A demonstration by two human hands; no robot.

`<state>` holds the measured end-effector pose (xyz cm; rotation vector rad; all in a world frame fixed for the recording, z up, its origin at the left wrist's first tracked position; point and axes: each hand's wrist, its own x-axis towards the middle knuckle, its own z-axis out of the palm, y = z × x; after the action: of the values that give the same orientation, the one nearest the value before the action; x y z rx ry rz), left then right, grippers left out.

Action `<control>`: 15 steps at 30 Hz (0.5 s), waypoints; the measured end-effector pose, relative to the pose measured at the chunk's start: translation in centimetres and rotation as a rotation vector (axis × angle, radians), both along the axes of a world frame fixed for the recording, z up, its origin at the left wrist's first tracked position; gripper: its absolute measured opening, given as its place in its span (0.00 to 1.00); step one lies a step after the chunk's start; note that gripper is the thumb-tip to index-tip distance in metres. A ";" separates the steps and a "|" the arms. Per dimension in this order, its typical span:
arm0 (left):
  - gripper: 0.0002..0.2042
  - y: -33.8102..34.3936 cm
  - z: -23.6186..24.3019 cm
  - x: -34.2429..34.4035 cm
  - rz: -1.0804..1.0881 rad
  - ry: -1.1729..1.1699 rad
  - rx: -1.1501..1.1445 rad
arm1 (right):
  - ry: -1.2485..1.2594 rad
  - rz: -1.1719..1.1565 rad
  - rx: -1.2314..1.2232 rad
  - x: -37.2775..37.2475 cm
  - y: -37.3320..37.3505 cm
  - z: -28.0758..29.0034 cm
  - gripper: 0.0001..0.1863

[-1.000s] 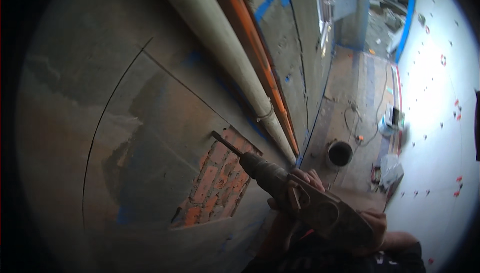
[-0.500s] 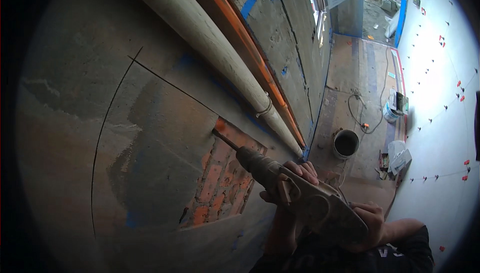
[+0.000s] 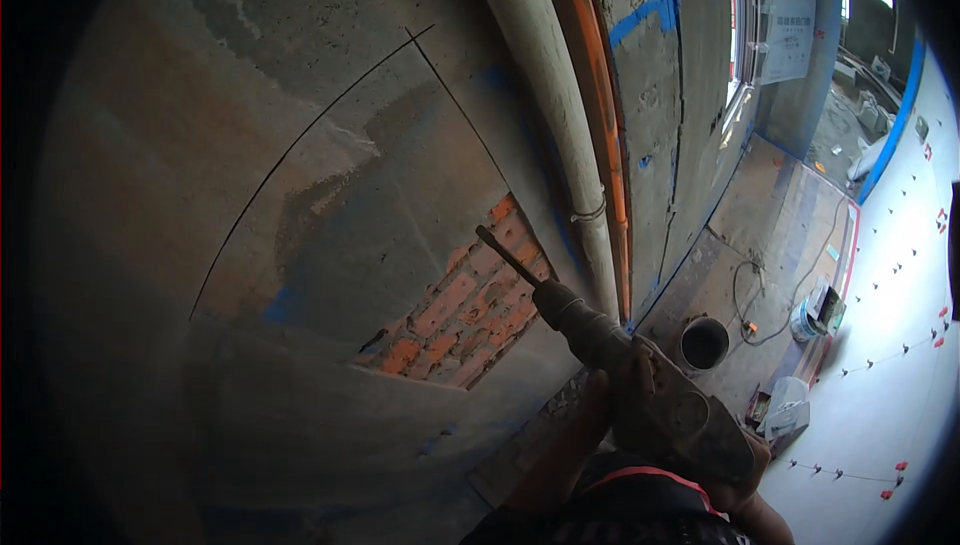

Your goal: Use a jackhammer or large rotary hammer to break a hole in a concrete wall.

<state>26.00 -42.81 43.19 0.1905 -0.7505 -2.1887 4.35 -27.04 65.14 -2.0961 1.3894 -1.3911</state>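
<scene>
A dusty rotary hammer (image 3: 660,410) points up and left at the wall. Its dark chisel bit (image 3: 510,258) ends by the upper left edge of a patch of bared red brick (image 3: 430,320); whether the tip touches cannot be told. My left hand (image 3: 598,400) is closed along the tool's near side behind the chuck, its fingers mostly hidden. At the back end, my right hand (image 3: 748,475) wraps round the rear handle, partly covered by the body. Grey plaster (image 3: 370,235) borders the brick, with a black marked line (image 3: 290,155) around it.
A pale vertical pipe (image 3: 545,75) and a thinner orange pipe (image 3: 600,105) run right of the brick. On the covered floor stand a dark bucket (image 3: 703,343), a white bucket (image 3: 805,320) and a cable (image 3: 740,290). A white wall (image 3: 880,385) bears red clips.
The view has swung, so the wall and pipes sit differently. The bit tip has come away from the brick's top corner to lower along its edge. More brick shows at the top.
</scene>
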 end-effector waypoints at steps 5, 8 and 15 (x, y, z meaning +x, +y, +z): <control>0.50 0.0 2.7 0.3 0.099 0.062 0.012 | 0.144 0.089 -0.115 -0.6 -0.7 -0.6 0.16; 0.50 -2.1 7.0 0.4 0.082 0.177 0.012 | -0.040 0.057 0.094 0.9 -1.0 0.2 0.17; 0.51 -3.4 7.6 0.9 0.169 0.172 -0.173 | -0.022 0.046 0.128 2.2 -2.8 0.6 0.18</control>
<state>26.88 -46.22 50.83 -0.0220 -0.7921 -1.9414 6.52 -29.89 65.74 -2.0123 1.3742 -1.2690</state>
